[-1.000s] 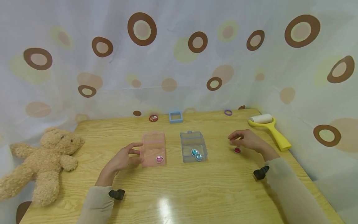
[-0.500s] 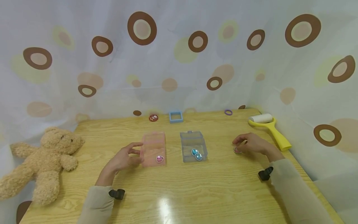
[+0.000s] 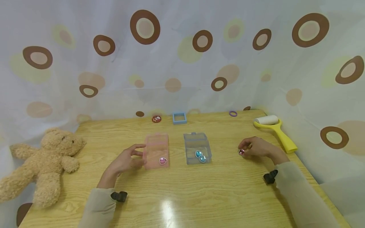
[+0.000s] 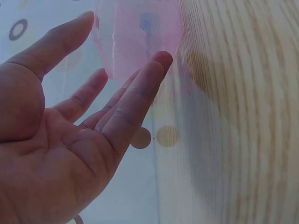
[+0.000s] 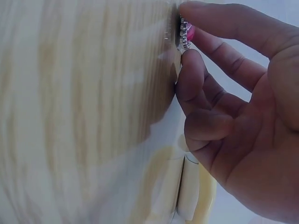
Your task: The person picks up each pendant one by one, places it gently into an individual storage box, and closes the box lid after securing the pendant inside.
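Note:
My right hand (image 3: 258, 147) pinches a red teardrop gem (image 3: 241, 152) with a silvery beaded rim, low at the table. In the right wrist view, the gem (image 5: 186, 33) sits between my thumb and a fingertip. My left hand (image 3: 128, 160) is by the left edge of an opened pink see-through case (image 3: 152, 164), its fingers loosely extended; whether they touch it I cannot tell. Inside the case lies a pink gem (image 3: 163, 161). To its right is an opened bluish clear case (image 3: 191, 161) with two blue gems (image 3: 198, 154), one overlapping the other.
A teddy bear (image 3: 45, 167) lies at the left. Along the back are a round red item (image 3: 156, 119), a light blue square frame (image 3: 179, 118) and a purple ring (image 3: 233, 113). A yellow-handled lint roller (image 3: 280, 134) lies at the right edge, near my right arm.
My right hand has moved slightly right and down onto the red gem and now holds it by its edges. The left hand has stayed by the pink case.

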The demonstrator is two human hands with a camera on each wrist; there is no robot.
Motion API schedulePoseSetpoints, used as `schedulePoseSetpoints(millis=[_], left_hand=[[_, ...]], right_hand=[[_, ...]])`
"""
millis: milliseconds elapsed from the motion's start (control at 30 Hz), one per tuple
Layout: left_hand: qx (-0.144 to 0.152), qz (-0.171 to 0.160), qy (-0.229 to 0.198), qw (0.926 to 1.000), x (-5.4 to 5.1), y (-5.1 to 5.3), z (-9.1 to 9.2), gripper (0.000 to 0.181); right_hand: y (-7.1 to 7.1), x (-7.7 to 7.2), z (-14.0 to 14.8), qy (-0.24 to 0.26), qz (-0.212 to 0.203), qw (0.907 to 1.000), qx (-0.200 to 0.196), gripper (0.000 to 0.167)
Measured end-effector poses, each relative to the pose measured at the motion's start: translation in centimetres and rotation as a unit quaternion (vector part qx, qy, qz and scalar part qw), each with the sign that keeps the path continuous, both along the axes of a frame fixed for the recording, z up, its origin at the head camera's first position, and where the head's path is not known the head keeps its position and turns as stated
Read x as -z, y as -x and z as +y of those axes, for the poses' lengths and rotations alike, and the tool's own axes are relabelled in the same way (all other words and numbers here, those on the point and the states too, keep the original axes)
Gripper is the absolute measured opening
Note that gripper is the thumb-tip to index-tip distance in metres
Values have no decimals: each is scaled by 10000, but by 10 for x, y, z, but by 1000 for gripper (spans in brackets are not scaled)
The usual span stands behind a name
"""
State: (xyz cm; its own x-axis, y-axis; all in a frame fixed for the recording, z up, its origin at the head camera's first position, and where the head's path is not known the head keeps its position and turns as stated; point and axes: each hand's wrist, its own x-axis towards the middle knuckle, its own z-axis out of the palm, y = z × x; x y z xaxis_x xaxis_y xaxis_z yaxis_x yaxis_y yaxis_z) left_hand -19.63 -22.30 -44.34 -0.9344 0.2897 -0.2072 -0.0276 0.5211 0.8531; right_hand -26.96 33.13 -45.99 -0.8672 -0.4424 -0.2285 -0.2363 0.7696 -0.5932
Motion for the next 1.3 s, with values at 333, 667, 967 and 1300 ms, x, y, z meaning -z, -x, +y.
schedulePoseSetpoints(millis=[333, 667, 967, 1300], left_hand=[[-13, -21, -4, 10000, -3, -1, 0, 72], [-10, -67, -82, 9999, -2, 0, 0, 71], [6, -11, -69, 10000, -2, 0, 1, 71], [2, -29, -26, 10000, -1, 0, 0, 72]], right_hand=[[0, 2, 1, -76, 115, 9999, -43, 26], [-1, -2, -2, -42, 422, 9991, -4, 21], [6, -7, -19, 107, 579, 9981, 183, 25], [15, -14, -51, 258, 785, 9964, 208, 27]])
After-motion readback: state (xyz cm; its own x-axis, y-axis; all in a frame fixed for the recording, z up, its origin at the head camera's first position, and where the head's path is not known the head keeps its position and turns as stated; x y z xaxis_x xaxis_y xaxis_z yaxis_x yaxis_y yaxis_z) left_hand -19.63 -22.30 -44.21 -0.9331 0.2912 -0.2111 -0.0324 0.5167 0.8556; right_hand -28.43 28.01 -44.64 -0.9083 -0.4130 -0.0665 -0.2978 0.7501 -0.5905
